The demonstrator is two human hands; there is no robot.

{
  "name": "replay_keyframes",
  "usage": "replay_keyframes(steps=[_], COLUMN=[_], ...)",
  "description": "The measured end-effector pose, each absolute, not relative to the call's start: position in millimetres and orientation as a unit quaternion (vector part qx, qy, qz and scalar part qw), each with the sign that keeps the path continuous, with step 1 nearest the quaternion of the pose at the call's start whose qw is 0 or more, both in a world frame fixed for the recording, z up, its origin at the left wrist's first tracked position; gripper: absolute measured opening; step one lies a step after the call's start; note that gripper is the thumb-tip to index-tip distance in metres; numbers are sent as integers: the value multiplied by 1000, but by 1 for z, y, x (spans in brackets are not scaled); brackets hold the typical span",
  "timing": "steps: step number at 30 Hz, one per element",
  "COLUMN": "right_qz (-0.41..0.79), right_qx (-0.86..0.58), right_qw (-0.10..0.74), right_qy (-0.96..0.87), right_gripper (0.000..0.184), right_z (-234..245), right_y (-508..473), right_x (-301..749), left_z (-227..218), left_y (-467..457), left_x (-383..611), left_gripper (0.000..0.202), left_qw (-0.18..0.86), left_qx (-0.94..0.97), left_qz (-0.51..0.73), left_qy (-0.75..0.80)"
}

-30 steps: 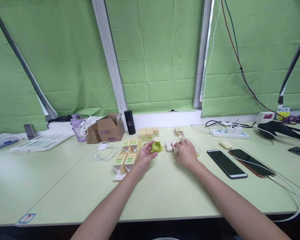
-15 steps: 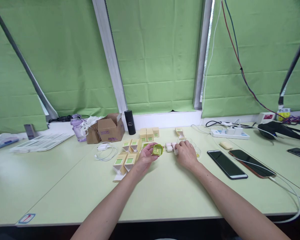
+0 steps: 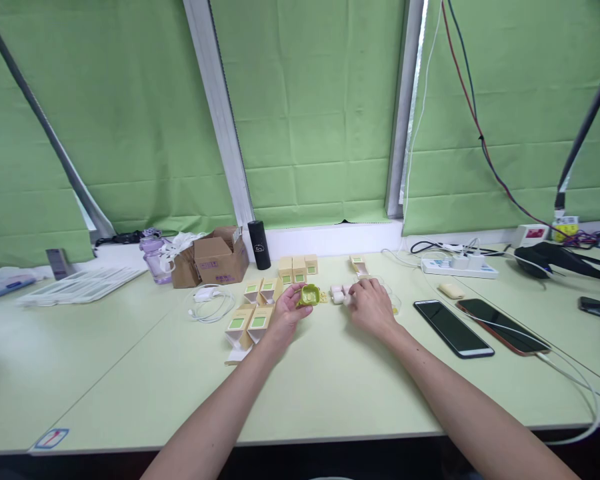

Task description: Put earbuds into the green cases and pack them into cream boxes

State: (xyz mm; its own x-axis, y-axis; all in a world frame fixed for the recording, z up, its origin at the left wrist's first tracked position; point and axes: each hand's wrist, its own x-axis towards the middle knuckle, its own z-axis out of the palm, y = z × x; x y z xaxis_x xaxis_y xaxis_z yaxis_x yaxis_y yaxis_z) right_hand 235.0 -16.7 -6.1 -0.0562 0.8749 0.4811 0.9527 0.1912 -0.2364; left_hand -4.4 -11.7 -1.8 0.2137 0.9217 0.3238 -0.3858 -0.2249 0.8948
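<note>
My left hand (image 3: 289,312) pinches a small green plastic case (image 3: 310,295) with its hollow side towards me, just above the table. Beside that case lie some small yellow pieces (image 3: 323,297). To their right is a cluster of small white and pinkish pieces (image 3: 337,293). My right hand (image 3: 373,307) is closed at the right side of the cluster, its fingertips on a small white piece (image 3: 349,301) that they partly hide. Behind the right hand, a clear round-lobed tray (image 3: 396,303) shows in part. Several small tan cartons with green windows (image 3: 260,322) stand left of my left hand.
More small cartons (image 3: 299,267) stand farther back, near a black cylinder (image 3: 259,245) and an opened cardboard box (image 3: 221,257). A white charger with cable (image 3: 207,294) lies left. Two phones (image 3: 453,328) and a power strip (image 3: 460,268) are on the right.
My left hand has drawn the green case slightly left and up, exposing the yellow pieces. My right hand stays near the white pieces, its fingers shifted slightly left.
</note>
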Motion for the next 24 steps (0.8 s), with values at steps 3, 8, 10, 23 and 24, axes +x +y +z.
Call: replay_keyframes(steps=[3, 8, 10, 23, 24], right_qz=[26, 295, 395, 659, 662], right_qx=[-588, -450, -396, -231, -226], right_qw=[401, 579, 602, 603, 602], right_qy=[-702, -612, -570, -385, -386], right_gripper=[21, 32, 38, 34, 34], right_z=[-6, -8, -7, -7, -7], right_y=[-14, -11, -13, -28, -28], right_x=[233, 224, 220, 206, 206], left_z=[-2, 0, 0, -3, -3], left_y=[-12, -13, -13, -12, -12], left_x=[-5, -5, -5, -5, -5], left_gripper=[66, 64, 64, 63, 63], left_qw=[557, 538, 537, 498, 494], left_qx=[525, 524, 522, 556, 559], left_qz=[586, 600, 601, 585, 584], left_qy=[265, 275, 280, 317, 319])
